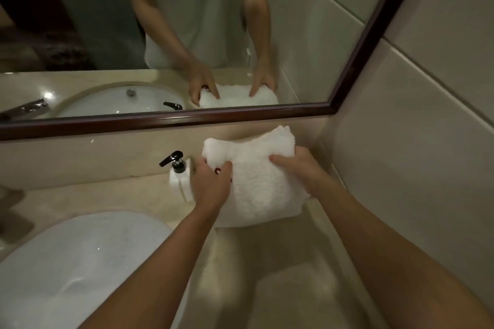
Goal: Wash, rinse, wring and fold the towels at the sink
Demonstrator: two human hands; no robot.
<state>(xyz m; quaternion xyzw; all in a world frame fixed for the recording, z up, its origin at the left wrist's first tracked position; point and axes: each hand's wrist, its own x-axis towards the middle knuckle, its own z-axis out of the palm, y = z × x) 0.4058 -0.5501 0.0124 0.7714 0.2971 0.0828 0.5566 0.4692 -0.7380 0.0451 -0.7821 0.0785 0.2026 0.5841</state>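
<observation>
Your left hand (212, 184) and right hand (300, 168) each grip an opposite side of the folded white towel (260, 184), which sits between them on the counter (280, 262) against the back wall. A soap dispenser (181, 177) stands just left of your left hand, with the sink (66, 262) nearer you on that side.

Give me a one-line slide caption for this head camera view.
Both hands, left and right, hold a folded white towel on the counter beside the sink.

A white soap pump (181, 181) with black nozzle stands on my counter (107, 195), below the dark-framed mirror (369, 35).
</observation>
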